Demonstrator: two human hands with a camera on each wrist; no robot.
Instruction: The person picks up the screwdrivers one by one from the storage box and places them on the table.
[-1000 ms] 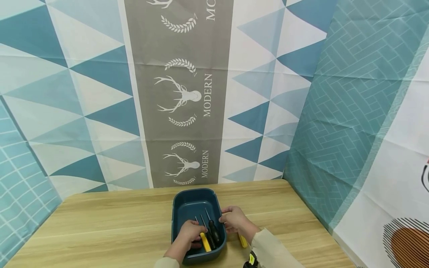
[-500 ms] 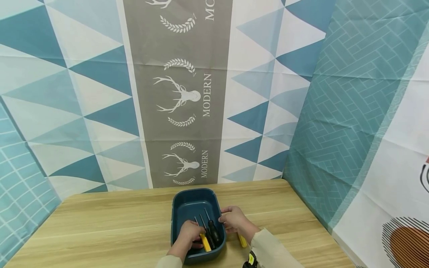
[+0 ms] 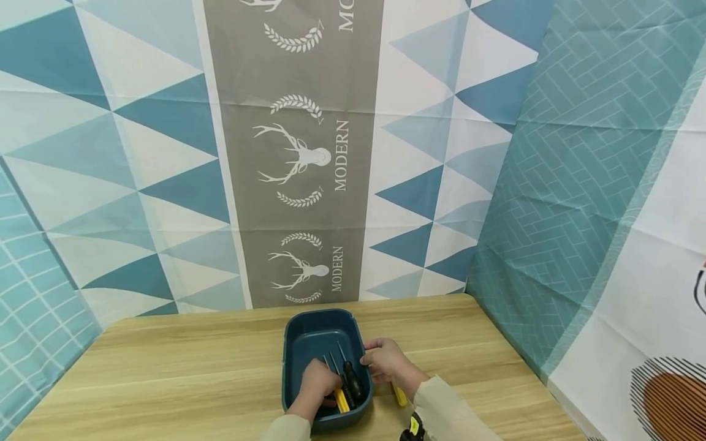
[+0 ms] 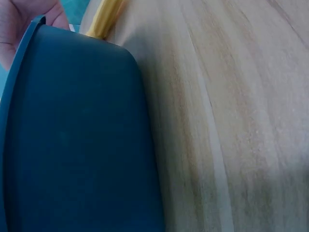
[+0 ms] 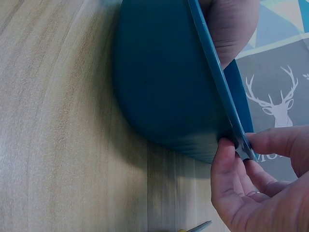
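Note:
A dark blue rectangular bin (image 3: 322,321) stands on the table, holding several screwdrivers side by side with shafts pointing away. One has a thick black handle (image 3: 351,380); a slimmer dark handle lies beside it. Inside the bin my left hand (image 3: 320,380) grips the leftmost, yellow-handled screwdriver (image 3: 342,401), its fingertips partly hidden. My right hand (image 3: 388,360) pinches the bin's right rim between thumb and fingers, as the right wrist view shows clearly (image 5: 260,188). The left wrist view is filled mostly by the bin's outer wall (image 4: 82,130).
Right of the bin, a yellow handle (image 3: 399,395) lies on the wooden table (image 3: 193,373), partly behind my right hand. A black-and-yellow object (image 3: 412,429) sits by the right sleeve, partly cut off. A patterned cloth wall (image 3: 303,184) rises behind the table.
My left hand has shifted slightly right, and the yellow-handled screwdriver has moved slightly right with it. The right hand stays on the rim; the bin has barely moved.

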